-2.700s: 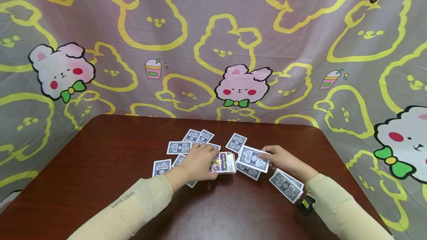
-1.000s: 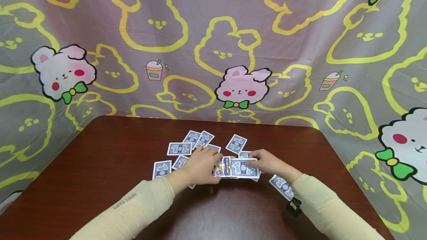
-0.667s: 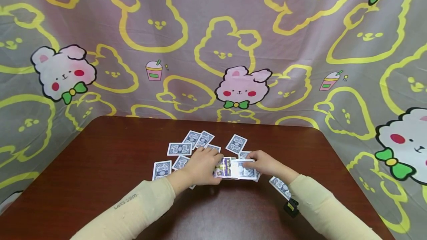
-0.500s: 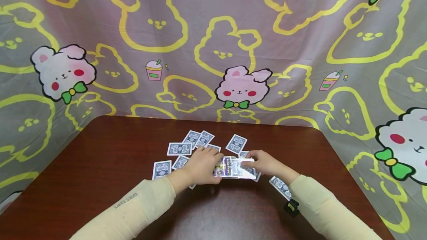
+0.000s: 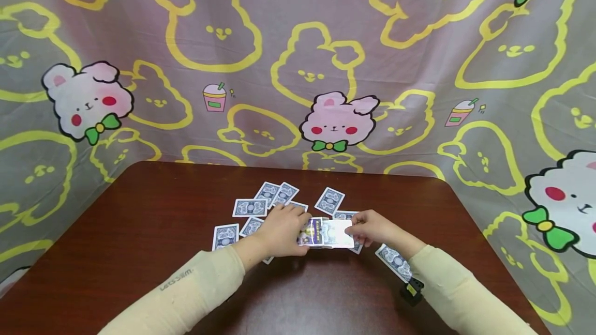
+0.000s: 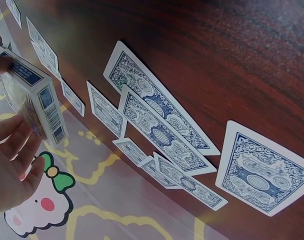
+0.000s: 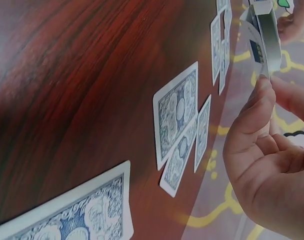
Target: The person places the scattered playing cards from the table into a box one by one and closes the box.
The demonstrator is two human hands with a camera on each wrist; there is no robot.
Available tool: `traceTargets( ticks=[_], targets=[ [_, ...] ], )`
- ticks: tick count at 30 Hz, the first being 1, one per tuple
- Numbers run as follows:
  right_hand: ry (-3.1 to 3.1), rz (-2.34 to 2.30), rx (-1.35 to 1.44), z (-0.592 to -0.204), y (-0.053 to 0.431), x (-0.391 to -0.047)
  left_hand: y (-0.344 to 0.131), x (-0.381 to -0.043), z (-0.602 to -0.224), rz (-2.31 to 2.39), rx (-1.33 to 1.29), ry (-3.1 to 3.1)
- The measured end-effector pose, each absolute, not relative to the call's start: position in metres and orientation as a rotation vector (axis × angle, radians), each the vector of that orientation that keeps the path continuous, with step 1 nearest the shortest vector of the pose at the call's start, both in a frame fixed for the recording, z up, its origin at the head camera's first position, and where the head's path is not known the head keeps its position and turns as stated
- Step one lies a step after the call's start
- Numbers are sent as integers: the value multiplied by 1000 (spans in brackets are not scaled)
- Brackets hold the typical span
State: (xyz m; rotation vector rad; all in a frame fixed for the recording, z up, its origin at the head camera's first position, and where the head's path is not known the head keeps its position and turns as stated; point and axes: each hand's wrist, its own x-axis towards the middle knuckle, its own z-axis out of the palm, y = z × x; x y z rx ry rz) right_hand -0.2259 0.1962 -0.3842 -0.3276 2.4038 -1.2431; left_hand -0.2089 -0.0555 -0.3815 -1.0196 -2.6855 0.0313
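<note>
In left hand (image 5: 281, 230) — card box (image 5: 311, 232) (purplish)

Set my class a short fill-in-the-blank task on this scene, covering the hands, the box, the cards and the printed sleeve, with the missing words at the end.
1. The left hand grips a box, whose open end points toward the person's ____ hand.
2. The cards on the table lie face ____.
3. Their patterned backs are white and ____.
4. Lettering shows on the ____ sleeve.

Missing words: right; down; blue; left.
</note>
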Motion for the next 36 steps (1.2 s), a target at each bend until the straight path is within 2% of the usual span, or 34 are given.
traceTargets(
  ticks=[36],
  targets=[
    [2499, -1189, -245, -386, 169, -225, -51, -205, -380, 30, -1028, -2667]
  ],
)
